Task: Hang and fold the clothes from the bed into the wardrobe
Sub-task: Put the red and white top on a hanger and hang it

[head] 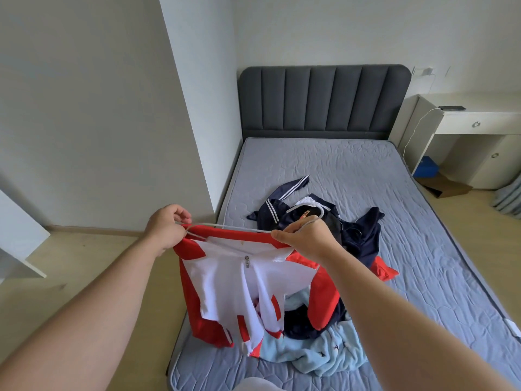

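Mattress [366,170] fills most of the room from where I stand, bare and quilted, and the job looks barely begun. A heap of clothes lies at its foot end, toward the wall-side edge, none of it folded. Navy garments [363,235] with white stripes sprawl nearer the middle, and a pale blue fleece [318,354] is bunched by the foot edge. I cannot make out the wardrobe for certain; a white panel [19,244] at the far left may belong to it. One piece is in hand: a red and white jacket [225,283], zipped at the neck, held up over the foot corner with its hem trailing into the heap. Both bare arms reach forward. The left hand [166,230] pinches one shoulder together with the end of a thin white hanger [245,229]. The right hand [307,238] has its fingers curled round the other shoulder and the hanger's hook end. My guess is the hanger is being worked into the shoulders, with everything else left to do.
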Demonstrator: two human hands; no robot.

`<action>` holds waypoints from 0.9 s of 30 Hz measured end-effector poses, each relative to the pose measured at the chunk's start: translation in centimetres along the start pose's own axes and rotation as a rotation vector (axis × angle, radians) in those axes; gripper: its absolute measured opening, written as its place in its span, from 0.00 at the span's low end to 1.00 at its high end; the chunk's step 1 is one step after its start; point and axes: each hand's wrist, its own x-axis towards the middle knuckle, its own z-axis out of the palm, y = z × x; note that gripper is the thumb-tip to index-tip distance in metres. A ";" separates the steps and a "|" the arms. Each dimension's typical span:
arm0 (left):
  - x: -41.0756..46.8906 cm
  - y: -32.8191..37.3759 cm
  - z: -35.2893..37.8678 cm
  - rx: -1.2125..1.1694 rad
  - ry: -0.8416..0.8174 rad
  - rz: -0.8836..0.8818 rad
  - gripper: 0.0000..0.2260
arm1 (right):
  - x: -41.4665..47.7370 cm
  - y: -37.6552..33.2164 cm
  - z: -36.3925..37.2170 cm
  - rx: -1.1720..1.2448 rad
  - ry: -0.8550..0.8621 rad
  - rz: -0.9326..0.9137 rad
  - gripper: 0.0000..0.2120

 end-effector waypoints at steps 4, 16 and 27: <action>-0.9 0.7 0.5 0.096 0.070 0.026 0.16 | -0.8 -0.4 1.1 -0.057 0.052 0.019 0.14; -6.8 8.5 6.3 0.442 -0.185 0.507 0.17 | -1.7 -4.8 1.5 -0.374 0.061 -0.147 0.15; -6.6 8.8 6.0 0.246 -0.080 0.817 0.07 | -2.1 -3.3 -1.2 -0.436 0.078 -0.212 0.20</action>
